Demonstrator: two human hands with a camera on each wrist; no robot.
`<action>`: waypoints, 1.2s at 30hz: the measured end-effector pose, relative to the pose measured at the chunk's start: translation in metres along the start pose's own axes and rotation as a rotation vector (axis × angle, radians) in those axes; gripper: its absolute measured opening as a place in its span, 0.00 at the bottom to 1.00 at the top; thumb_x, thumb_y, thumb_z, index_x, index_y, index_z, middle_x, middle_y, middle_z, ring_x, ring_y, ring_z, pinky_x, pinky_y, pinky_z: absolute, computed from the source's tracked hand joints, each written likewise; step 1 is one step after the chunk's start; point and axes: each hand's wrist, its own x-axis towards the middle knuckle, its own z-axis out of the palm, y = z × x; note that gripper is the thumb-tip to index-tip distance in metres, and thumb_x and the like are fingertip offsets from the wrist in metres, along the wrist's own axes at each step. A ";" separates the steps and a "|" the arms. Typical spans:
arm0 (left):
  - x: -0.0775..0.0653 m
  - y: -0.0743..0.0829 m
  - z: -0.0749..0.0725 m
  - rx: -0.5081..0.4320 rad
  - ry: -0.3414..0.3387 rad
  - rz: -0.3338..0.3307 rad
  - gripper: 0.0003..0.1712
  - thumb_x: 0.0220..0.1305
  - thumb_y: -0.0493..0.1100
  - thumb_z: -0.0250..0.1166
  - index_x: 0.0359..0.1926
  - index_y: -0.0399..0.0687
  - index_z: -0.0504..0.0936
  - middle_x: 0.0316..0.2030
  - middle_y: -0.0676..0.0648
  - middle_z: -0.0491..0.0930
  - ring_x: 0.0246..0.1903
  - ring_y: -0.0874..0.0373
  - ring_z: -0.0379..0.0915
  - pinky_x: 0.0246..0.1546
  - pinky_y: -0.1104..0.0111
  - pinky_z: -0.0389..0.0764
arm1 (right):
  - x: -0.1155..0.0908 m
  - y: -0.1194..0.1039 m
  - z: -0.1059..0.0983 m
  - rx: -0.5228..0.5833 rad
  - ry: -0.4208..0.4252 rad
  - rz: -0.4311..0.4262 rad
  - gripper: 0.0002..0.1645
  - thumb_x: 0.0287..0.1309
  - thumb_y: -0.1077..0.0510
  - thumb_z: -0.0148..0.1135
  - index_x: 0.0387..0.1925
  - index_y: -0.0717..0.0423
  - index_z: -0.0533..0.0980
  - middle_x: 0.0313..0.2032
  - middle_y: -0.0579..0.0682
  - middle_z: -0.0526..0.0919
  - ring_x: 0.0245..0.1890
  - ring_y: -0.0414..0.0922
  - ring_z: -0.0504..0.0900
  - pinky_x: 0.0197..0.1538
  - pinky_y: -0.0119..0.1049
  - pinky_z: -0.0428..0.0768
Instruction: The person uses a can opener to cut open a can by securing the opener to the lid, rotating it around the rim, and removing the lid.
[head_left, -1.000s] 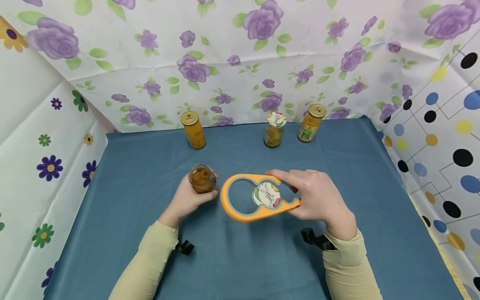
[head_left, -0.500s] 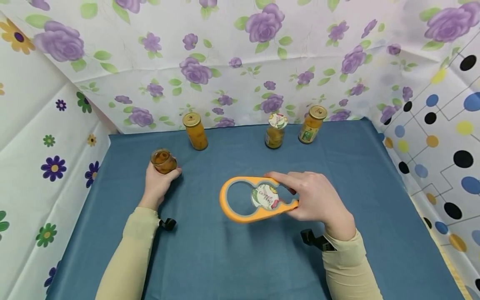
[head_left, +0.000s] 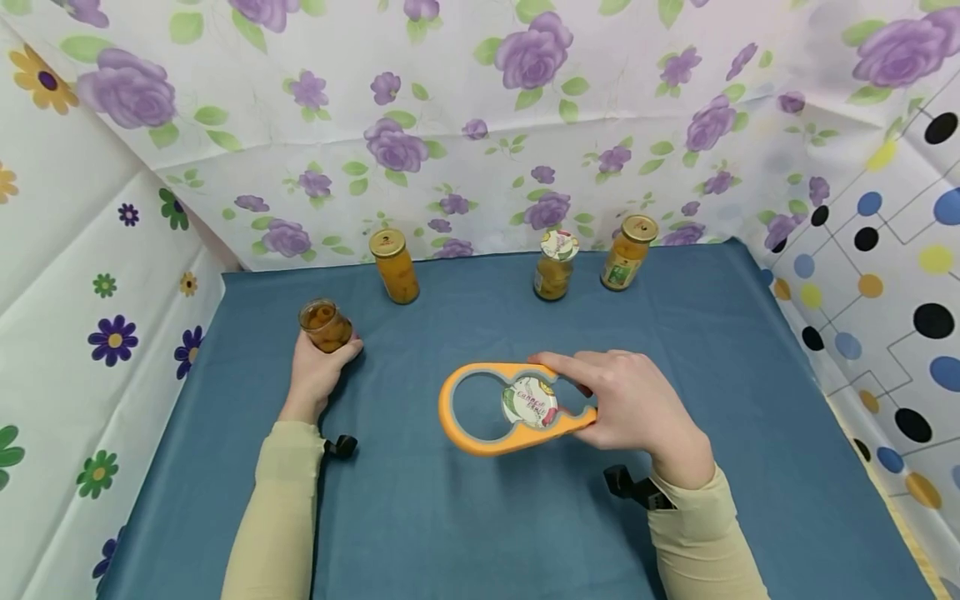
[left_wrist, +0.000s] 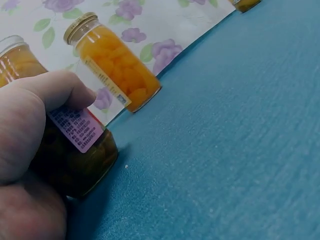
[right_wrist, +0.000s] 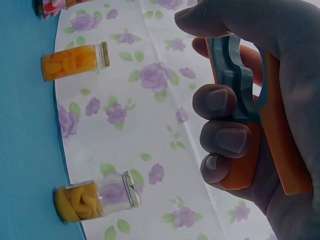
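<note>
My left hand (head_left: 315, 375) grips a lidless glass jar (head_left: 327, 327) of brown pickled food at the left of the table. In the left wrist view, fingers curl round the jar (left_wrist: 82, 155), which tilts, its base right at the cloth; a pink label (left_wrist: 77, 127) shows. My right hand (head_left: 626, 400) holds an orange and grey jar opener (head_left: 480, 447) by its handles, above the middle of the table. A white printed lid (head_left: 529, 402) sits in the opener's smaller ring. The right wrist view has fingers wrapped round the opener (right_wrist: 277, 125).
Along the back edge of the blue cloth (head_left: 450, 533) stand three closed jars: a gold-lidded one (head_left: 395, 271) with orange fruit, one with a printed lid (head_left: 554, 271), and another gold-lidded one (head_left: 626, 257). Patterned sheets (head_left: 465, 183) rise behind and at both sides.
My left hand has carried the open jar from near the opener to the left and slightly back, then stayed there. The right hand with the opener and lid has hardly moved.
</note>
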 end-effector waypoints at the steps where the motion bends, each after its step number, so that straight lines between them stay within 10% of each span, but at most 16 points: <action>1: 0.000 -0.001 0.000 -0.004 -0.004 -0.002 0.36 0.65 0.38 0.76 0.68 0.45 0.67 0.56 0.44 0.74 0.54 0.49 0.71 0.64 0.54 0.70 | 0.000 0.000 0.000 -0.002 -0.001 0.001 0.46 0.49 0.42 0.85 0.71 0.35 0.78 0.30 0.33 0.81 0.18 0.34 0.59 0.24 0.34 0.63; 27: -0.002 -0.005 -0.005 -0.138 -0.042 0.093 0.65 0.62 0.33 0.80 0.85 0.63 0.46 0.77 0.42 0.61 0.72 0.50 0.61 0.75 0.56 0.61 | -0.002 0.001 -0.003 -0.028 -0.019 0.019 0.45 0.51 0.42 0.83 0.71 0.33 0.78 0.28 0.33 0.77 0.18 0.34 0.59 0.23 0.34 0.62; 32: -0.004 0.001 -0.021 -0.417 -0.147 0.171 0.74 0.64 0.20 0.68 0.85 0.72 0.27 0.83 0.41 0.45 0.78 0.51 0.52 0.77 0.66 0.56 | -0.002 0.001 -0.004 -0.029 -0.018 0.019 0.45 0.51 0.42 0.83 0.72 0.34 0.77 0.29 0.34 0.79 0.18 0.34 0.61 0.24 0.34 0.63; 36: -0.008 0.018 -0.036 -0.799 -0.097 0.301 0.58 0.70 0.20 0.49 0.85 0.62 0.29 0.82 0.38 0.42 0.82 0.49 0.37 0.81 0.64 0.39 | -0.004 0.003 -0.006 -0.037 -0.008 0.027 0.46 0.50 0.43 0.83 0.72 0.37 0.78 0.31 0.35 0.81 0.19 0.34 0.62 0.24 0.34 0.64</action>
